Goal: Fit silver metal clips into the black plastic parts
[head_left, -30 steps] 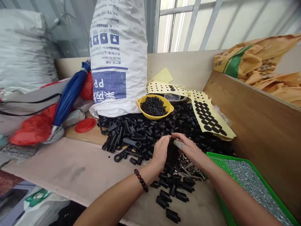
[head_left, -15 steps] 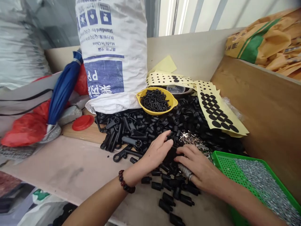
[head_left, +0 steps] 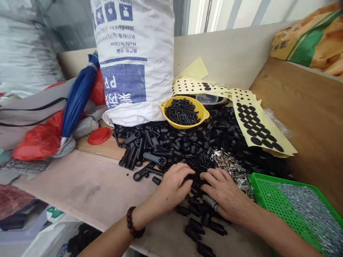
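Note:
My left hand (head_left: 174,185), with a dark beaded bracelet (head_left: 131,222) on its wrist, reaches over small black plastic parts (head_left: 197,191). Its thumb and fingers are apart and curved; nothing held shows between them. Opposite it, my right hand (head_left: 225,191) lies over the same parts with its fingers spread, its thumb bound in grey wrapping (head_left: 209,202). The fingertips of both hands face each other across a narrow gap. Short black cylinders (head_left: 195,225) are scattered nearer me. Black crank-like handles (head_left: 155,159) are piled beyond my left hand.
A yellow bowl (head_left: 203,120) holds black screw-like pieces. Shiny metal clips (head_left: 230,165) lie beside a green tray (head_left: 264,194) of small silvery parts. Sticker sheets (head_left: 285,151), a white sack (head_left: 158,46), a red lid (head_left: 99,136) and a blue umbrella (head_left: 79,94) surround the pile. A wooden board (head_left: 300,107) walls the right.
My left hand has drawn back toward me, its fingers now more curled. My right hand has stayed near the same parts. The view has shifted slightly.

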A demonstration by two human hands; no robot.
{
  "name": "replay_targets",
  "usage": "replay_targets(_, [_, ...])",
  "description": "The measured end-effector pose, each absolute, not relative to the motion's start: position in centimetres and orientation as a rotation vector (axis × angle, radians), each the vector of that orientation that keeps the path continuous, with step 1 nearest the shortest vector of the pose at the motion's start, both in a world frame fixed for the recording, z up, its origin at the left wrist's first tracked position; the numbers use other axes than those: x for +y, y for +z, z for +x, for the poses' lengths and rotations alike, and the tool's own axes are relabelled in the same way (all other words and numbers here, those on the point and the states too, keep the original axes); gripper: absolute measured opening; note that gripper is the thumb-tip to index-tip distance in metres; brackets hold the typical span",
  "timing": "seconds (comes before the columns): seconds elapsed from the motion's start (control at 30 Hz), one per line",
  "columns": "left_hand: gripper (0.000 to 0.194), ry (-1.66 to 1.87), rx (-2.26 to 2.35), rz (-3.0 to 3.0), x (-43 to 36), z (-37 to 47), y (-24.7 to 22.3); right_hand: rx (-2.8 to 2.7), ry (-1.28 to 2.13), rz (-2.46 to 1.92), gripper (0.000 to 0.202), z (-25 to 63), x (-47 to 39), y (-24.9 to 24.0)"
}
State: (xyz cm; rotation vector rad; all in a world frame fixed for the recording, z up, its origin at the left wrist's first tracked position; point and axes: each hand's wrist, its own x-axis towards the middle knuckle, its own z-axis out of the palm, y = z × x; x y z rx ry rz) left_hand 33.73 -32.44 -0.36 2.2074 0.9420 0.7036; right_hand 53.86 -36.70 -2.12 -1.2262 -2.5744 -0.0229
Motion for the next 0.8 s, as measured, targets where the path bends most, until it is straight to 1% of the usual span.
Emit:
replay_targets(0.13, [0.020,0.584,0.917,2.403,-33.4,33.6,-1.0,-2.574,-0.004,-1.210,0.039,54.0,-36.7,-2.3])
replay_targets(0.23, [0.010,0.421,0.867,2.530,-33.6,34.3,-0.9,-2.494,0.061,-1.196,0.039,54.3,-36.5,-1.7])
replay_targets(0.27, [0.009,0.392,0.852,2.552,-33.5,34.6,-0.8,-2.458,0.084,-1.186,0.040,54.4,-36.4,-1.3])
replay_targets(0.37, [0.011,0.469,0.888,2.467,-33.0,35.8,-0.3,-2.365,0.147,-1.139,0.036,54.7,-36.1,-0.3])
replay_targets(0.43, [0.011,0.589,0.969,2.192,-32.8,36.5,-0.1,-2.284,0.178,-1.125,0.033,54.8,-36.1,0.1])
replay_targets(0.53, [0.007,0.729,1.020,1.437,-33.1,37.5,0.1,-2.174,0.193,-1.147,0.030,55.2,-36.2,-0.4])
replay_targets(0.63, [0.022,0.804,0.927,0.832,-33.7,38.2,0.1,-2.221,0.092,-1.085,0.028,55.5,-36.4,-1.5])
replay_targets(0.73, [0.035,0.855,0.890,0.616,-34.3,38.5,-0.2,-2.245,-0.145,-0.964,0.030,55.6,-36.5,-2.1])
replay_targets(0.8, [0.040,0.858,0.893,0.580,-34.5,38.5,-0.3,-2.238,-0.224,-0.962,0.029,55.3,-36.5,-2.2])
